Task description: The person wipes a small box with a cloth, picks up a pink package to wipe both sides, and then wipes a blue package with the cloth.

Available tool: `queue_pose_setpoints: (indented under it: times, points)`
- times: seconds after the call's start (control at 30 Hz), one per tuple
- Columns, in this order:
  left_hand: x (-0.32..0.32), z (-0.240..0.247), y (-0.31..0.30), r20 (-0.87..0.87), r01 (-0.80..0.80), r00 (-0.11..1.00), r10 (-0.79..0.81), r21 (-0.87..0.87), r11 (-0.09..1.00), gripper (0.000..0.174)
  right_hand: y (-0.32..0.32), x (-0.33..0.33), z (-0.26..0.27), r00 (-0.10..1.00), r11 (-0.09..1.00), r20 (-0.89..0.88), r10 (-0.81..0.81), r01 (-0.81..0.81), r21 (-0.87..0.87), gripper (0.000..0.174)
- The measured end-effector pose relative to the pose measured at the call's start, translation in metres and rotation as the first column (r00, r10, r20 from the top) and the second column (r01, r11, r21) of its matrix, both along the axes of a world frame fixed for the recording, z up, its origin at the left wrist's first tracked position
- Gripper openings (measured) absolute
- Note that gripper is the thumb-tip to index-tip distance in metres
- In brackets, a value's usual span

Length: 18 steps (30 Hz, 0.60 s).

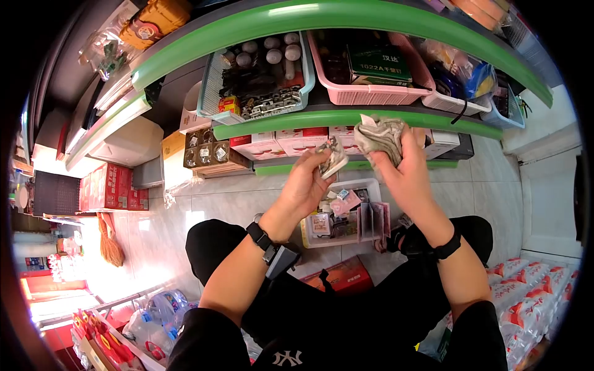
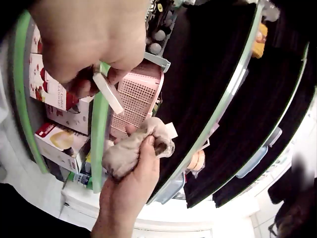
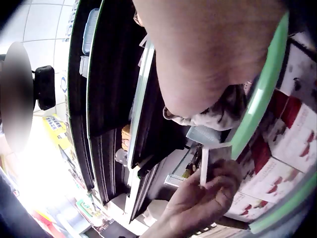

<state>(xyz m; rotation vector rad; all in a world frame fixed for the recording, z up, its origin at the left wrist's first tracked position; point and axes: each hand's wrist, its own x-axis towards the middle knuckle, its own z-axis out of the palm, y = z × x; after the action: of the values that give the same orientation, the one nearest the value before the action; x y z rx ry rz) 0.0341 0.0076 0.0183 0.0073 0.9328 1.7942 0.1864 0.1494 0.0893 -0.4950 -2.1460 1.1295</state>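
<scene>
My left hand point(image 1: 302, 182) pinches a small flat whitish packet point(image 1: 336, 161) between thumb and fingers. Edge-on in the left wrist view, the packet point(image 2: 108, 93) looks like a thin pale slab. A crumpled greyish cloth point(image 1: 378, 141) is gripped in my right hand point(image 1: 405, 176), bunched up with a white tag at its top. In the left wrist view the thumb lies across the cloth point(image 2: 124, 156). Both hands are raised in front of the shelf, a short way apart. Below them on the floor stands a white plastic bin point(image 1: 305, 235) of small packaged goods.
Shelves with green edging point(image 1: 284, 122) hold a blue basket point(image 1: 307, 74) of bulbs and metal parts and a pink basket point(image 1: 371, 94). Red and white boxes point(image 1: 303, 143) fill the bottom level. A red box point(image 1: 346, 276) lies between the legs; wrapped bottles point(image 1: 526, 303) stand at right.
</scene>
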Motion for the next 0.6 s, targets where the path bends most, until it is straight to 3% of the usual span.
queue_pose_setpoints:
  times: [0.13, 0.17, 0.27, 0.5, 0.6]
  points:
    - [-0.005, -0.011, -0.002, 0.013, 0.016, 1.0, -0.018, 0.15, 0.989, 0.019, -0.011, -0.001, -0.012, 0.986, 0.984, -0.025, 0.165, -0.167, -0.066, 0.05]
    - [-0.003, -0.01, -0.002, 0.009, 0.006, 1.0, -0.008, 0.164, 0.986, 0.02, -0.014, -0.001, -0.013, 0.985, 0.98, 0.0, 0.17, -0.169, 0.106, 0.052]
    - [0.004, 0.001, -0.005, 0.003, 0.001, 1.0, -0.001, 0.187, 0.982, 0.028, -0.027, 0.001, -0.011, 0.966, 0.956, 0.142, 0.216, -0.239, 0.17, 0.054]
    - [0.013, -0.004, -0.009, -0.027, 0.018, 1.0, -0.013, 0.168, 0.986, 0.031, -0.03, -0.003, -0.017, 0.978, 0.967, 0.122, 0.172, -0.191, 0.169, 0.052]
    - [0.007, -0.009, -0.01, -0.035, 0.063, 0.998, -0.058, 0.156, 0.986, 0.029, -0.02, -0.006, -0.029, 0.995, 0.989, 0.082, 0.059, -0.07, 0.129, 0.047]
